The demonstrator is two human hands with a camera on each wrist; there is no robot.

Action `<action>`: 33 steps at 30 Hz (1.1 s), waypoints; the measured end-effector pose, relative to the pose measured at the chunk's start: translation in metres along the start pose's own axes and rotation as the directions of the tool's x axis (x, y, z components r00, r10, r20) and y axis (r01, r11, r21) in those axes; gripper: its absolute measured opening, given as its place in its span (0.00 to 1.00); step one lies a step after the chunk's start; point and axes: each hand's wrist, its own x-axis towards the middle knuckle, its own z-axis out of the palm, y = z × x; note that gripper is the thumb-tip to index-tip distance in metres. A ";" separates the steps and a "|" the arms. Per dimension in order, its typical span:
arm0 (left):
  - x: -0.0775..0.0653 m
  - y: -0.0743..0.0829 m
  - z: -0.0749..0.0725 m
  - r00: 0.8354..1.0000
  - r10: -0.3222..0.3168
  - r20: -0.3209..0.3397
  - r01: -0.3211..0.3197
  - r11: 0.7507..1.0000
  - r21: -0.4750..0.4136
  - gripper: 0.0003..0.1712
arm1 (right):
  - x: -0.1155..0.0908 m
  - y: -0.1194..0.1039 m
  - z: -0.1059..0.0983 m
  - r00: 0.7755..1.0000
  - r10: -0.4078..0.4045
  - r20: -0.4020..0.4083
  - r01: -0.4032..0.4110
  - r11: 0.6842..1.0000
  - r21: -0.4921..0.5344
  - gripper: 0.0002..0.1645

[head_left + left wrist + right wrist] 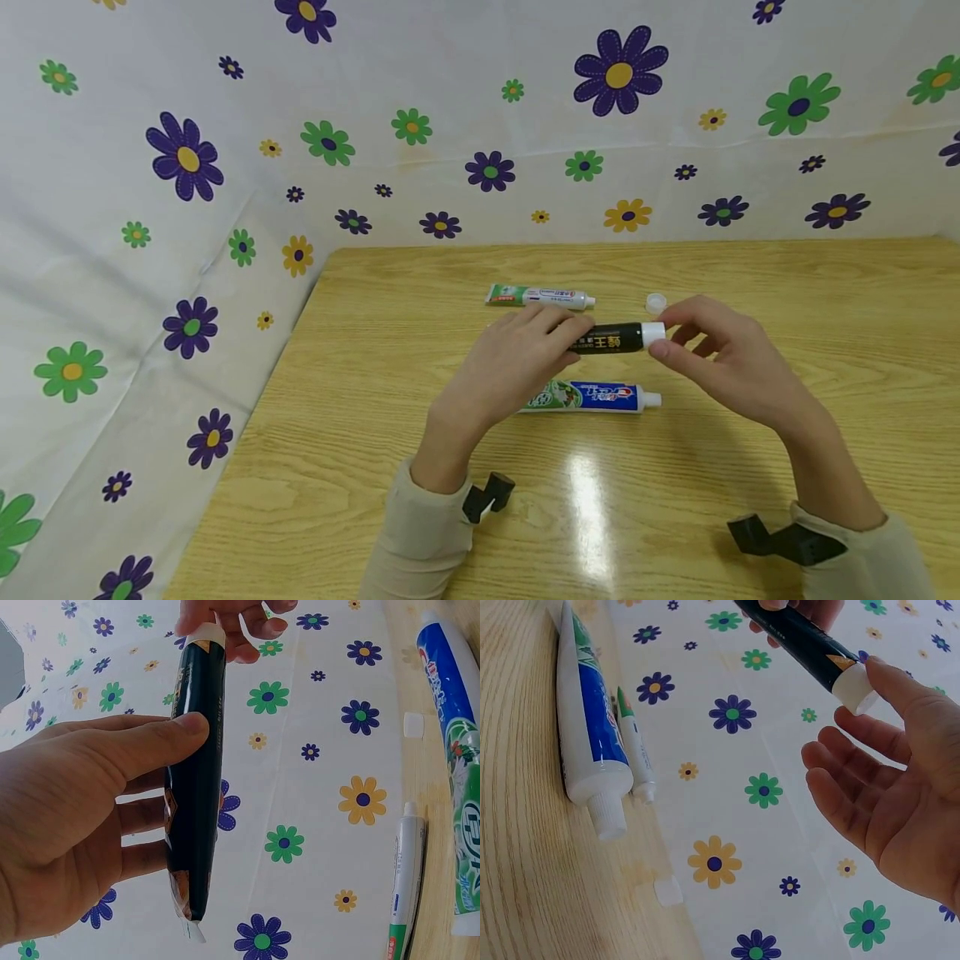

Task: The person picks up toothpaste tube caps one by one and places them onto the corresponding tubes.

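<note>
My left hand (517,358) grips a black toothpaste tube (611,338) around its body, above the table. Its white cap (653,333) points right, and my right hand (723,358) pinches that cap between thumb and index finger. In the right wrist view the other fingers of this hand (900,780) are spread away from the tube. The left wrist view shows the tube's crimped end (193,930) below the left hand (82,802). A blue and green toothpaste tube (607,397) lies nearer me, its left end hidden by my left hand.
Farther back on the wooden table (337,517) lies a smaller white and green tube (540,297), nozzle to the right. A loose white cap (656,303) sits behind my right fingertips. Flower-printed cloth (450,83) borders the table at the back and left.
</note>
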 end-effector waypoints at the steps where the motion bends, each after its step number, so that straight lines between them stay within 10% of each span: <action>1: 0.000 0.000 0.000 1.000 -0.001 0.001 0.001 1.000 0.002 0.21 | 0.000 0.000 0.000 1.000 0.003 0.002 -0.003 1.000 0.000 0.13; 17: 0.001 0.000 -0.001 1.000 -0.001 0.018 0.001 1.000 -0.006 0.22 | -0.002 -0.001 -0.005 0.998 -0.050 0.040 0.051 0.998 -0.027 0.33; 33: 0.000 0.000 -0.002 1.000 -0.007 0.027 0.008 1.000 -0.004 0.22 | -0.001 -0.002 -0.002 0.999 -0.043 0.015 0.043 0.999 -0.016 0.24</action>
